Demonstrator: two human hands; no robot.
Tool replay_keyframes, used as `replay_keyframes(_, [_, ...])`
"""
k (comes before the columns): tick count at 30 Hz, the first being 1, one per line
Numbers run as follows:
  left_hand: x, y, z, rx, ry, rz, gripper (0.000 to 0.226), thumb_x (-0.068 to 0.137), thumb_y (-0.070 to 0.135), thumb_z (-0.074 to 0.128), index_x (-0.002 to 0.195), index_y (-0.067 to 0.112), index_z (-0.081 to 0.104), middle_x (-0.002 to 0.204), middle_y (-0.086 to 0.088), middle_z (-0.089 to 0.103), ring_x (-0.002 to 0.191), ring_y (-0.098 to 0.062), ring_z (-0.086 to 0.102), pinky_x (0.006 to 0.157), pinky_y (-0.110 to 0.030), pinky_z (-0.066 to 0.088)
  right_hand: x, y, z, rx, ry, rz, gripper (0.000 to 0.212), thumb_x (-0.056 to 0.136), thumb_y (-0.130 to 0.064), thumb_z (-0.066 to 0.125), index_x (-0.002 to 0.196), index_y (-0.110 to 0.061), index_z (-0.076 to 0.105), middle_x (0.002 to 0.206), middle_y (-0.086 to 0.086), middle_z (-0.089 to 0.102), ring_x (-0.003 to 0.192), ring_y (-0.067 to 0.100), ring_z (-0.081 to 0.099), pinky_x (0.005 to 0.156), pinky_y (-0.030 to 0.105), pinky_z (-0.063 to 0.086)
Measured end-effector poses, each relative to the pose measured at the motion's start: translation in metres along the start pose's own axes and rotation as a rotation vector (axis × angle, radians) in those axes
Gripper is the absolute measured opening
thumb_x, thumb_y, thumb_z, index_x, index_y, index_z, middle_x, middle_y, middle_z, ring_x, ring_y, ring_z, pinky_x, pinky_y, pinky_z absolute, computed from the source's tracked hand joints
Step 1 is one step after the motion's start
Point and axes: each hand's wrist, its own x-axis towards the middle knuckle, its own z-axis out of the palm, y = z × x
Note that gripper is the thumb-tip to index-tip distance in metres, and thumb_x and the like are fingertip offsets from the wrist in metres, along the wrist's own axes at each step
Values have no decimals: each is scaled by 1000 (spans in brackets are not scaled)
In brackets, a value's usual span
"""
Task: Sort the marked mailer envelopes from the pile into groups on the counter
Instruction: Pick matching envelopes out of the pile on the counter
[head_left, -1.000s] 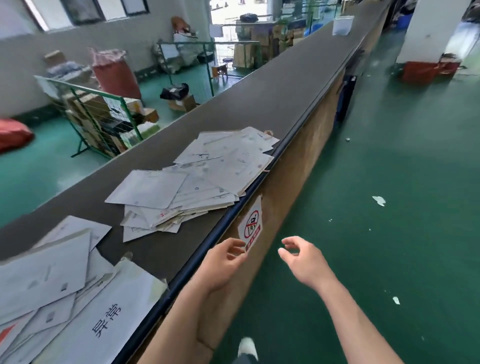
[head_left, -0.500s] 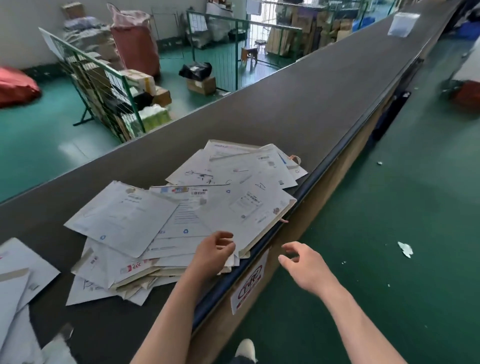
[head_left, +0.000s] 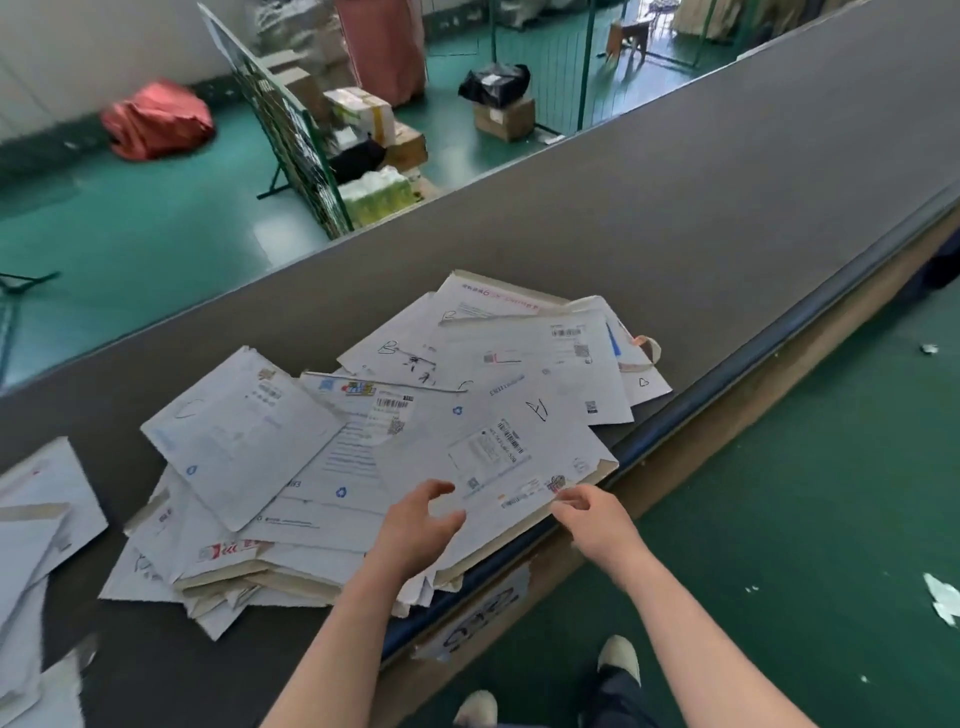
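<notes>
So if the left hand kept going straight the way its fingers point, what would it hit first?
Most likely the top envelope of the pile: the left hand hovers at its near edge, fingers aimed across it. Whether it already touches is unclear.
</notes>
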Motion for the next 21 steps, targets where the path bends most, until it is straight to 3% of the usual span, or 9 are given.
replay_keyframes(3, [12, 1, 26, 187, 5, -62, 67, 95, 40, 66, 154, 22, 40, 159, 1, 40, 147, -18, 36, 122, -36, 27, 28, 5, -19, -59, -53, 13, 27, 99, -29, 63, 125, -20, 62, 121, -3, 65, 110, 17, 61, 96, 34, 50])
replay_keyframes(6, [13, -4, 56, 426, -72, -148, 84, 96, 56, 56, 163, 22, 18, 172, -3, 10, 158, -22, 11, 128, -45, 14, 43, 11, -30, -191, -147, 29, 24, 100, -31, 62, 121, -19, 61, 115, -4, 62, 114, 20, 60, 93, 31, 46])
replay_keyframes(9, [4, -3, 79, 524, -105, -198, 88, 97, 63, 48, 164, 29, 3, 172, -1, -11, 159, -22, -7, 128, -49, 5, 53, 20, -34, -309, -251, 63, 18, 100, -33, 60, 98, -15, 62, 95, 0, 66, 87, 19, 62, 84, 37, 51])
replay_keyframes(10, [3, 0, 85, 531, -113, -207, 88, 97, 63, 47, 164, 29, 1, 172, -2, -12, 159, -22, -8, 128, -50, 5, 55, 24, -35, -307, -285, 91, 18, 101, -33, 60, 98, -15, 62, 95, 1, 66, 85, 19, 60, 82, 39, 54])
replay_keyframes(14, [-5, 14, 108, 544, -120, -230, 89, 95, 65, 49, 164, 31, 3, 173, -3, -8, 159, -24, -3, 128, -53, 10, 56, 33, -32, -53, -392, 170, 24, 101, -28, 63, 122, -16, 63, 125, -2, 62, 107, 18, 58, 77, 34, 59])
replay_keyframes(17, [-16, 27, 125, 586, -164, -238, 94, 94, 64, 52, 164, 31, -1, 172, -4, -10, 159, -26, -5, 127, -55, 12, 55, 29, -31, 147, -328, 148, 16, 100, -19, 65, 115, -22, 67, 119, -2, 67, 102, 18, 63, 74, 37, 61])
replay_keyframes(19, [-22, 35, 131, 567, -180, -239, 97, 94, 62, 55, 163, 30, -4, 172, -3, -12, 159, -25, -5, 126, -56, 12, 56, 23, -30, 177, -262, 58, 12, 98, -14, 66, 103, -24, 69, 111, -1, 72, 100, 18, 66, 82, 41, 61])
replay_keyframes(21, [-24, 42, 130, 502, -201, -230, 98, 94, 58, 59, 163, 31, -5, 172, -1, -13, 159, -24, -5, 125, -56, 14, 59, 15, -28, 175, -244, -27, 14, 97, -11, 68, 99, -25, 69, 104, -6, 73, 100, 14, 65, 88, 37, 55])
